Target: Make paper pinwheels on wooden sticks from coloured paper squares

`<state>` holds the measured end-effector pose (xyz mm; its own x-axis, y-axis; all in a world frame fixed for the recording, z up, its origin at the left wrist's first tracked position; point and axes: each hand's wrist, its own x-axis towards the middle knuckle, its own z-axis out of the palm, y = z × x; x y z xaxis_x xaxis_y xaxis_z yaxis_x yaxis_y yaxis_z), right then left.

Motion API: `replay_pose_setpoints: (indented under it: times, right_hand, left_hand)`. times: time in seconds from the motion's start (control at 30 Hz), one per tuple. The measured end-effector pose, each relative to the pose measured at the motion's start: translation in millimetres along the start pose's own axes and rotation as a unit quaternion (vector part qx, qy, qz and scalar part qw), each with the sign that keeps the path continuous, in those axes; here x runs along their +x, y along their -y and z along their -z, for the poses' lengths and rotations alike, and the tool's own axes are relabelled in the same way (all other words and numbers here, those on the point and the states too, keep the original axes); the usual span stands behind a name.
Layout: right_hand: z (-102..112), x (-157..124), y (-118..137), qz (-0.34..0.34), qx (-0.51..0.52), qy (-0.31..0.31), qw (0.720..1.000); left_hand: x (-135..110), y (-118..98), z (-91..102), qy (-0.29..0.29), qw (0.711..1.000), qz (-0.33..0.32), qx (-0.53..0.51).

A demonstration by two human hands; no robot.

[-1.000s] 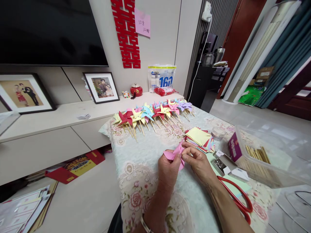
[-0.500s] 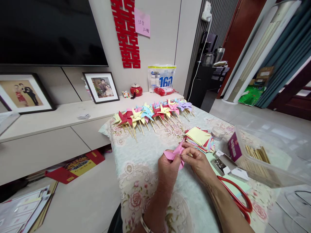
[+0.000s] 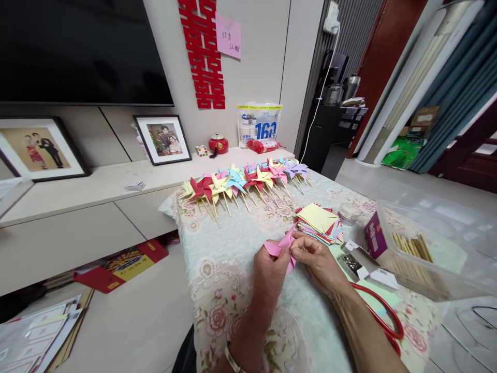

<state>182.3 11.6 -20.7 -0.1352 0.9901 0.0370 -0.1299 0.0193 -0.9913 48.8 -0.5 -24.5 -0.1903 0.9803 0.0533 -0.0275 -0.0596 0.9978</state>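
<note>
My left hand is closed on a pink paper pinwheel with folded blades, held just above the cloth-covered table. My right hand meets it from the right, thumb and fingers pinched at the pinwheel's centre; any small piece between those fingertips is too tiny to make out. No stick shows on this pinwheel. Beyond the hands lies a row of finished pinwheels on wooden sticks, in red, yellow, blue, pink and purple. A stack of cut coloured paper sits just past my right hand.
Right of my right forearm are a small open box of metal pieces, red-handled scissors and a clear plastic bin holding wooden sticks. A round clear container stands by the paper stack. A white cabinet runs behind the table.
Both hands and the pink pinwheel have shifted very slightly right in the picture. The grip of each hand looks the same.
</note>
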Motion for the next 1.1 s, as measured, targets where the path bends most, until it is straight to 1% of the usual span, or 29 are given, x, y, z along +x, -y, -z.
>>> replay_pose_setpoints:
  times: [0.13, 0.47, 0.53, 0.67, 0.83, 0.93, 1.1]
  right_hand:
    - [0, 0, 0, -0.001, -0.005, -0.006, 1.0]
    - [-5, -1, -1, 0.007, 0.002, 0.002, 1.0]
    - [-6, -1, -2, 0.017, 0.001, -0.007, 1.0]
    - [-9, 1, -3, 0.033, 0.024, -0.055, 0.998]
    - [-10, 3, -4, 0.003, 0.084, -0.04, 0.996]
    - [-10, 3, -3, -0.003, 0.081, -0.056, 0.995]
    - [-12, 3, -1, -0.011, 0.056, -0.081, 0.995]
  left_hand:
    - [0, 0, -0.3, -0.006, 1.0, -0.001, 0.005]
    - [-1, -1, -0.7, -0.021, 1.0, 0.002, 0.016]
    - [-1, -1, -0.6, -0.016, 1.0, 0.01, 0.004]
    - [0, 0, -0.6, -0.013, 0.999, 0.03, -0.022]
    - [1, 0, -1.2, -0.019, 0.997, 0.046, -0.053]
    - [1, -2, -1.4, -0.017, 0.996, 0.067, -0.062]
    - [2, -4, -2.5, -0.029, 0.995, 0.076, -0.058]
